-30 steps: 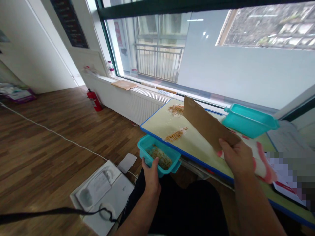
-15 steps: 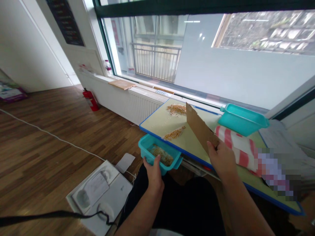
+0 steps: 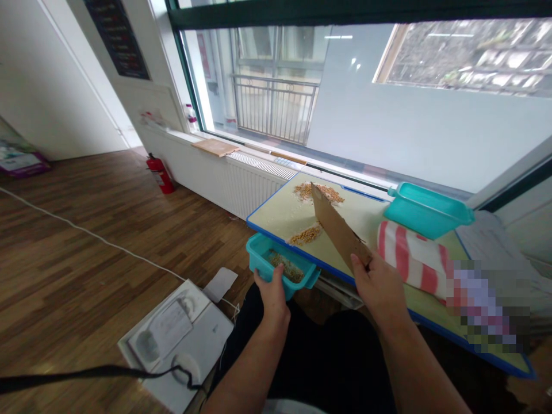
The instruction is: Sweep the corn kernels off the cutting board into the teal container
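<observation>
Cardboard (image 3: 338, 230) in the right hand (image 3: 382, 287) has swung leftward over the surface (image 3: 276, 214) since half a second ago, so it now covers the right end of the near pile of grains (image 3: 304, 236); whether it touches them I cannot tell. This hand's grip pinches the strip at its near end, thumb on the face, the strip standing tilted on edge. Behind it, the far pile of grains (image 3: 331, 192) shows on both sides. At the left hand (image 3: 272, 292), the grip is closed on the near wall of a turquoise tub (image 3: 264, 246), held just below the surface's blue edge, with loose bits (image 3: 287, 267) lying inside. To the right, a striped cloth (image 3: 409, 259) lies before a second tub (image 3: 431, 208).
</observation>
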Demonstrator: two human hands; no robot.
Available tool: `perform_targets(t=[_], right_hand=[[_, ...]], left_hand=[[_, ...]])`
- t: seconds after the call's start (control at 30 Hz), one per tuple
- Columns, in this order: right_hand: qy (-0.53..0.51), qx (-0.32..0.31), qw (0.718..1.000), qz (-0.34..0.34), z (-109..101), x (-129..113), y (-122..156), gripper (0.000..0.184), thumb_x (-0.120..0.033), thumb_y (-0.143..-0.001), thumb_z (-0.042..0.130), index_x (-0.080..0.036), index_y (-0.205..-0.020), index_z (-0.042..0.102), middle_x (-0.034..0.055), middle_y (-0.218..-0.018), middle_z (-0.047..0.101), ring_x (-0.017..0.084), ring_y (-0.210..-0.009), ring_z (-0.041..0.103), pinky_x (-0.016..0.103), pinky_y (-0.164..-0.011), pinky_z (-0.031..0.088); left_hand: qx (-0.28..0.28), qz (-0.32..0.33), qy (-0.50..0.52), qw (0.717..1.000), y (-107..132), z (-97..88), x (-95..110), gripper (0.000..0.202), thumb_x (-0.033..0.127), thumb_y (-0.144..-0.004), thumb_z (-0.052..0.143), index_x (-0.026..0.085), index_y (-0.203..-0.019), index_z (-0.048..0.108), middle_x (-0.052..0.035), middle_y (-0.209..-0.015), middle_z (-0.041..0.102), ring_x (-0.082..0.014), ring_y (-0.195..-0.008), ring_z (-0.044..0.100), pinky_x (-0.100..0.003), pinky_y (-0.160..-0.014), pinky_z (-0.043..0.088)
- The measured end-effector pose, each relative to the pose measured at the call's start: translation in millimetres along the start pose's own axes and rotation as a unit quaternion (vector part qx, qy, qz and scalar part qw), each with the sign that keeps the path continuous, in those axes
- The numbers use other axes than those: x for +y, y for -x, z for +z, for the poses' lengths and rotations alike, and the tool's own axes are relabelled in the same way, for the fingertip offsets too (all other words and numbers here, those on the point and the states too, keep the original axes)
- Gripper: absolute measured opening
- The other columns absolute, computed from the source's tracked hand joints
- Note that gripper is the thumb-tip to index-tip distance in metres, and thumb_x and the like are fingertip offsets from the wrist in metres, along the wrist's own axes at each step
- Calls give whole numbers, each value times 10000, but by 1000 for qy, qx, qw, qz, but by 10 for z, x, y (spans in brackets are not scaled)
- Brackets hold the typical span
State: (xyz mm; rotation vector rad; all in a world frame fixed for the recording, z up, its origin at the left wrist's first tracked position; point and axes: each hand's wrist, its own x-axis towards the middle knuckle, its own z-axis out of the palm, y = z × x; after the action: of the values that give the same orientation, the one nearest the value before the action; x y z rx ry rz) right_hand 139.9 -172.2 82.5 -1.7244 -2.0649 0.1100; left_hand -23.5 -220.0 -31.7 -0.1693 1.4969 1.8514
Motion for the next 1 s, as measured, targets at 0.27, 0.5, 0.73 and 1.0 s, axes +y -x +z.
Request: perform_targets(t=[0.27,0.5,0.73,1.0], right_hand=[[-7,17,999,-40,4,-73,83,444,-397,-894,371,-215,-1169,668,132,-847,737,322,-774,694,403,-663,517],[-13,73,996,-56,87,-114,169,409,-383,-889,434,-135,-1083,695,129,-788,732,273,-741,698,330,-650,504],[-31,107,989,-100,116,-149,248,402,-410,-892,445,-119,-971,710,130,-754,725,255,-702,693,307,-632,498],[-17,141,977,-160,163,-258,368,396,-371,-917,440,-106,-1066,695,115,-727,719,220,-654,682,283,-613,499]], left_hand=[[2,1,2,1000,-37,8,-38,985,387,-706,767,231,-1503,210,-134,-1364,504,-260,-1179,567,-391,-958,480],[10,6,4,1000,-73,13,-71,979,357,-709,765,219,-1507,214,-136,-1367,507,-264,-1175,569,-408,-955,483],[13,3,5,1000,-76,10,-75,936,350,-704,776,251,-1479,259,-109,-1325,542,-252,-1178,571,-392,-965,479],[2,15,19,1000,-72,22,-75,900,347,-702,770,249,-1460,297,-112,-1340,532,-262,-1187,561,-412,-965,480]])
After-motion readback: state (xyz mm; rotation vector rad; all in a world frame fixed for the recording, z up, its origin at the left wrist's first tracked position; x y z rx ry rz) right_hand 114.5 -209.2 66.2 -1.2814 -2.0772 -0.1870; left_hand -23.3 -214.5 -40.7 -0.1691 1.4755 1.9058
